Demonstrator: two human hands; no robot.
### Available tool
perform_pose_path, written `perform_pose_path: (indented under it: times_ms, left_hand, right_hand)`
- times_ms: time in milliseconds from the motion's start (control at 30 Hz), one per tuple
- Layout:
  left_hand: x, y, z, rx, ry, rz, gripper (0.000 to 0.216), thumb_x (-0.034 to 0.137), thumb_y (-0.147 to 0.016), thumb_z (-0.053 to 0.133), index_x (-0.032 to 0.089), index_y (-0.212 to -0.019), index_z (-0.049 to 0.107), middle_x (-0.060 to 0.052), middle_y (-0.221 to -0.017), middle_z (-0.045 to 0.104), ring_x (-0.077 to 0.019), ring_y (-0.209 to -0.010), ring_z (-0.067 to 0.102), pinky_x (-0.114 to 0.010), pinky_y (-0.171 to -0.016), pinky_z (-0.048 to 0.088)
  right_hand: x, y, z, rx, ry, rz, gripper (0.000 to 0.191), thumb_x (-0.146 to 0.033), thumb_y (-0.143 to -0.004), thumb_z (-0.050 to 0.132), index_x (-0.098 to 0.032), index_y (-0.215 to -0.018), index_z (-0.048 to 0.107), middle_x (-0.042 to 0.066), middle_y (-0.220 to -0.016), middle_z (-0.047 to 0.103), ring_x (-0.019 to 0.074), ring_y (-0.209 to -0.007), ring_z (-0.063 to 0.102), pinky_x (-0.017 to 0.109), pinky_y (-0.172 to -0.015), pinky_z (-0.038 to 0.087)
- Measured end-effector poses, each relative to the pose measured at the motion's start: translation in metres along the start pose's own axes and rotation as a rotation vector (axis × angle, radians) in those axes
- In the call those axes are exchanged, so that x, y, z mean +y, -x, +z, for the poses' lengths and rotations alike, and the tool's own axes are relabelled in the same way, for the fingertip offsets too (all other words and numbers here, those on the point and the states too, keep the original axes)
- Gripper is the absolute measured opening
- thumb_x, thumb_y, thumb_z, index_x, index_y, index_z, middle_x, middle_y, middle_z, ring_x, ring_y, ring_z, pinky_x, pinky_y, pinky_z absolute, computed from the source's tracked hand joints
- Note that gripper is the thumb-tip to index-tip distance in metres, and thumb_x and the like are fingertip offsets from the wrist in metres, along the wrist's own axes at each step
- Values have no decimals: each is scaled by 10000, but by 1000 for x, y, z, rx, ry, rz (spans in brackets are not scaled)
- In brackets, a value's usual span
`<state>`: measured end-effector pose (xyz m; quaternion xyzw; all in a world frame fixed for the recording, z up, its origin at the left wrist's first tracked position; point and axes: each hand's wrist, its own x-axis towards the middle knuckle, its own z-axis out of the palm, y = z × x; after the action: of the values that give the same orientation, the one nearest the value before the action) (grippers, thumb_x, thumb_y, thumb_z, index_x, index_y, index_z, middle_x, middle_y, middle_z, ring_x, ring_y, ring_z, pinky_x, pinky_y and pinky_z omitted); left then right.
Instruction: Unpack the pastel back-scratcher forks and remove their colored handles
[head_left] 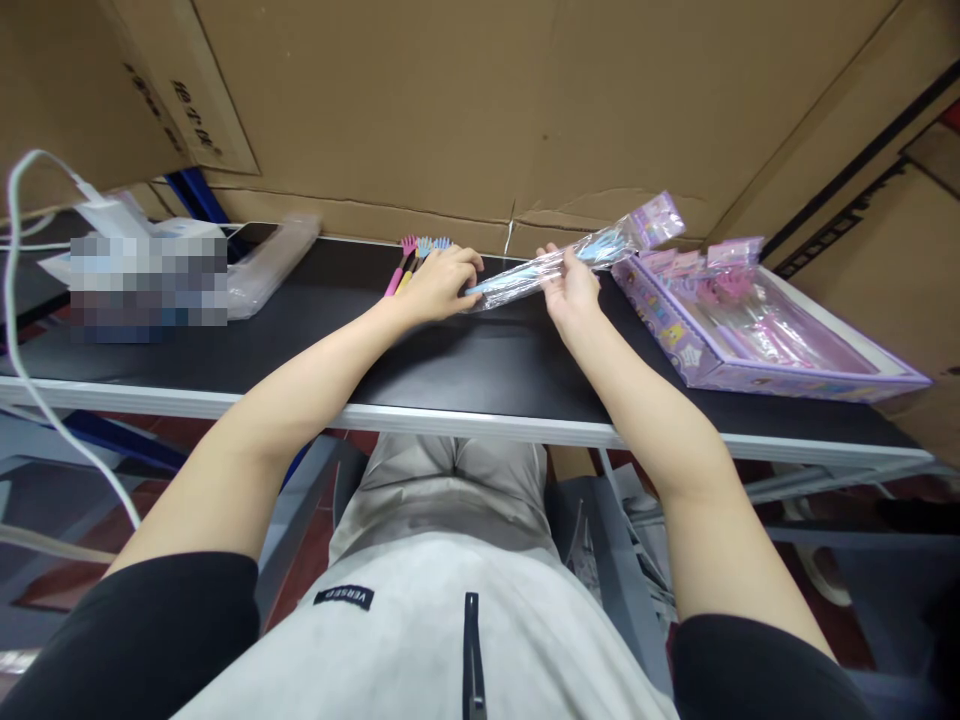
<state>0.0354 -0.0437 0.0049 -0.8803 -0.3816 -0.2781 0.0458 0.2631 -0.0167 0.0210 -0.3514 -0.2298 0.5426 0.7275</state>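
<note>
Blue scratcher (527, 273) slants lengthwise, claw (606, 246) rightward and away, left fingers (469, 260) pinching its handle (481, 288), right fingers (572, 264) its wrapper (501, 294).

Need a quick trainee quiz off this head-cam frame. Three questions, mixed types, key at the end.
1. Multiple choice: what does the right hand hold?
A) a phone
B) a clear wrapper with a blue stick inside
C) a pair of scissors

2. True or false: the purple box stands at the left end of the table.

3. Fill in: the wall behind the black table is made of ____.

Key: 1. B; 2. False, the purple box is on the right; 3. cardboard.
</note>
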Motion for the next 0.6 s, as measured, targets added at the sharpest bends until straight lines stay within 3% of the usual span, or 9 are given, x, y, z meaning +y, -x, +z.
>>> perform_pose_path:
  times_ms: [267,433,600]
  left_hand:
    - [-6,3,-13,2,-36,-84,52,232,-805,698,183,-821,692,-159,-1294,721,-381,-1230,634,-585,-1113,461]
    - [-5,5,-21,49,-43,-107,70,222,-764,720,191,-793,664,-158,-1273,737,-380,-1199,645,-559,-1080,488]
    - [-4,5,-23,21,-39,-120,96,259,-795,722,190,-782,656,-164,-1294,724,-379,-1207,647,-571,-1104,476]
  right_hand:
    - [-21,-2,-5,26,48,-20,387,-584,-1038,584,-226,-1155,675,71,-1114,743,221,-1126,771,504,-977,655]
    - [-32,-10,-8,84,-25,-48,339,-472,-1108,418,-232,-1046,649,42,-1030,733,186,-1043,776,448,-906,667]
    - [-32,-18,-11,65,-64,-53,345,-416,-1126,374,-220,-969,610,49,-1049,732,167,-1022,768,386,-874,664]
